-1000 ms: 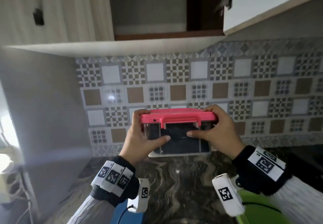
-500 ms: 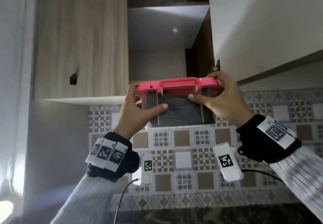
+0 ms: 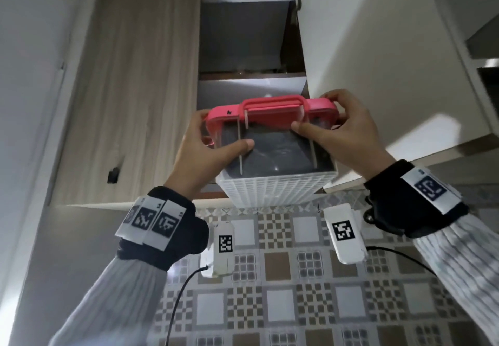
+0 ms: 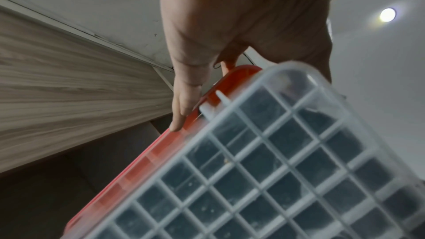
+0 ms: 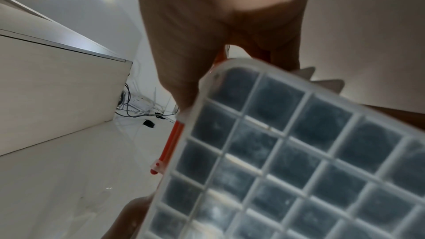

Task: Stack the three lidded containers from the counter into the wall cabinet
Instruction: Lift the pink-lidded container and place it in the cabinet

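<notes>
A clear container with a pink lid [image 3: 272,140] and a gridded white base is held up in front of the open wall cabinet [image 3: 245,45]. My left hand [image 3: 205,143] grips its left end, thumb across the front wall. My right hand [image 3: 340,132] grips the right end, fingers over the lid. The container tilts, its base toward me. In the left wrist view the container's gridded base [image 4: 264,166] fills the lower right and my left hand's fingers [image 4: 184,108] lie along the pink lid's edge. The right wrist view shows the container's base [image 5: 294,152] under my right hand [image 5: 207,39]. Dark contents show through.
The cabinet door [image 3: 383,56] stands open at the right, close to my right hand. A shelf [image 3: 251,86] crosses the cabinet just above the container. A wood-grain closed door [image 3: 135,97] is at the left. Patterned tiles [image 3: 283,291] cover the wall below.
Both hands have raised the container from just above the counter up to the cabinet opening. It now tilts with its base toward me, and my view has swung upward.
</notes>
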